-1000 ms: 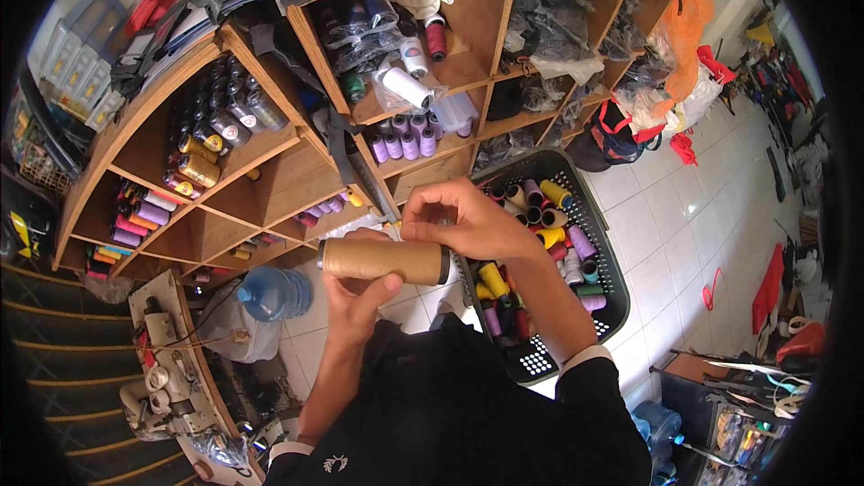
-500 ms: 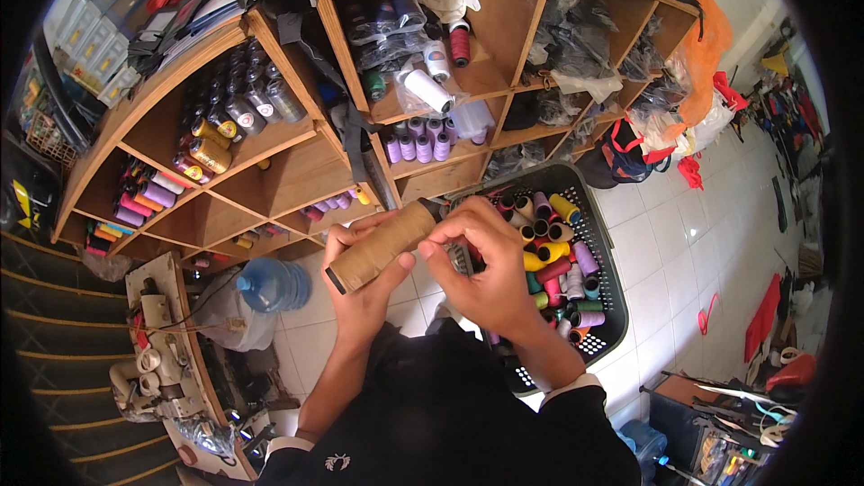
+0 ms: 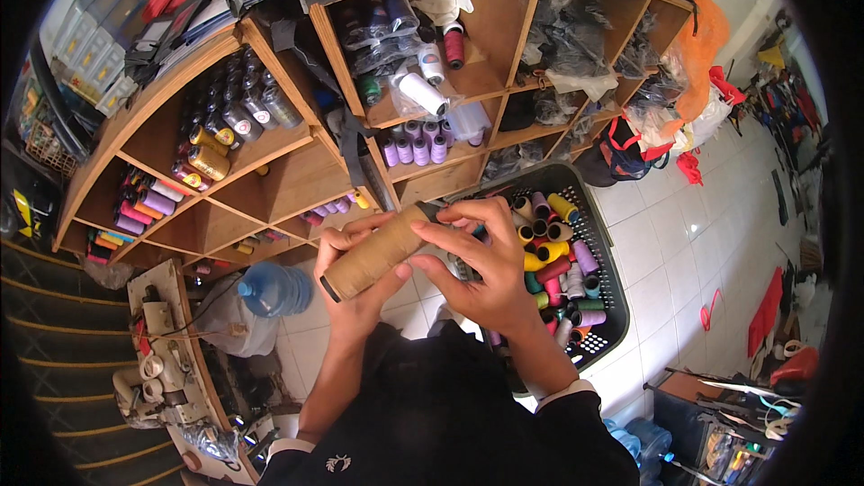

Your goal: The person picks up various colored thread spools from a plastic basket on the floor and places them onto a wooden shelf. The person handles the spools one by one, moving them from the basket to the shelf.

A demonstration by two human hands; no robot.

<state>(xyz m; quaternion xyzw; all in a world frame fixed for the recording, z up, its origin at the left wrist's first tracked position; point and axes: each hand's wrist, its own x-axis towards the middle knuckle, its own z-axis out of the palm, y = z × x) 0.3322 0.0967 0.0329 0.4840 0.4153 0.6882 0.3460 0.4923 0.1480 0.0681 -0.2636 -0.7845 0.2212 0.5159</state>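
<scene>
A tan spool of thread (image 3: 376, 254) with dark ends lies slantwise across my left hand (image 3: 355, 301). The fingers of that hand wrap it from behind, and the thumb lies along its near side. At the spool's upper right end, my right hand (image 3: 486, 256) has its curled fingertips against the thread and the dark rim. Its thumb sits just below the spool. Any loose thread end is too fine to make out. Below and right of my hands, a dark plastic basket (image 3: 617, 301) holds many thread spools in yellow, red, purple, green and white.
Ahead stands a wooden shelf unit (image 3: 270, 184) with purple spools (image 3: 418, 146), dark spools (image 3: 243, 117) and plastic bags in its compartments. A blue water jug (image 3: 274, 290) and a sewing machine (image 3: 162, 373) are at left. White tiled floor (image 3: 666, 274) runs along the right.
My right hand has spread from a pinch beside the spool to a wider hold at its upper right end. The spool has shifted slightly left and down in my left hand.
</scene>
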